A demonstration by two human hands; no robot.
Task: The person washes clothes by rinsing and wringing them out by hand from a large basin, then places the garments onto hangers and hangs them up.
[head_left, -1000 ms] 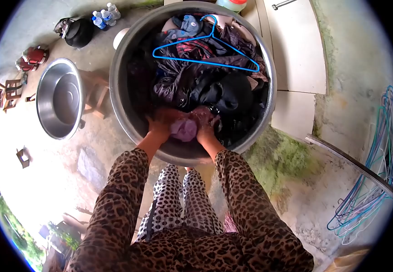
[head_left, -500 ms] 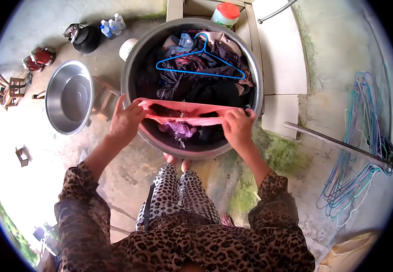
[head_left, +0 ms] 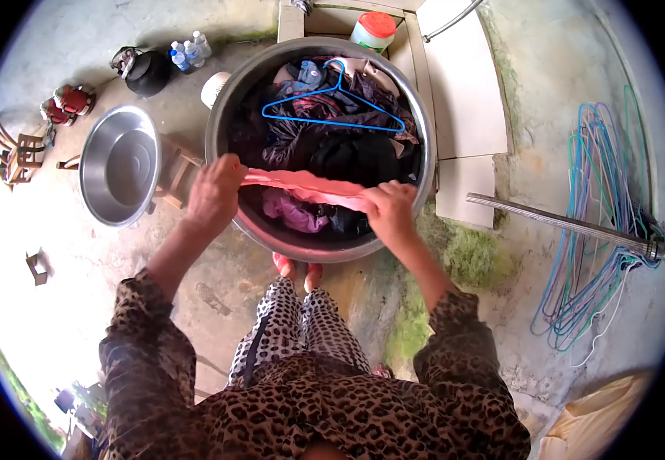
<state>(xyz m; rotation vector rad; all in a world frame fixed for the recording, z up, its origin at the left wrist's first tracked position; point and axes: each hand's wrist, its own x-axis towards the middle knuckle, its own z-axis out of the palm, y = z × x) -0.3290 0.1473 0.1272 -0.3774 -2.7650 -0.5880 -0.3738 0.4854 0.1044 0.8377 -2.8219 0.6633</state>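
A pink garment (head_left: 309,186) is stretched in a narrow, bunched strip between my hands, above the near part of a large metal basin (head_left: 217,103). My left hand (head_left: 213,188) is closed around its left end, beside the basin's rim. At the other end my right hand (head_left: 392,211) grips the cloth over the right side of the basin. Dark, wet-looking clothes (head_left: 351,157) fill the basin, with a purple cloth (head_left: 295,212) below the garment. A blue hanger (head_left: 332,121) lies on top of the pile.
An aluminium basin (head_left: 91,172) rests on a wooden stool (head_left: 177,175) to the left. Many coloured hangers (head_left: 581,230) hang on a metal bar (head_left: 570,225) at the right. A red-lidded tub (head_left: 374,32) stands behind the large basin. Plastic bottles (head_left: 191,52) and a black pot (head_left: 148,73) are further back.
The pink garment was spread with its opening showing; now it is gathered into a thinner, twisted-looking strip. My left hand has turned and risen slightly, and my right hand has shifted a little left.
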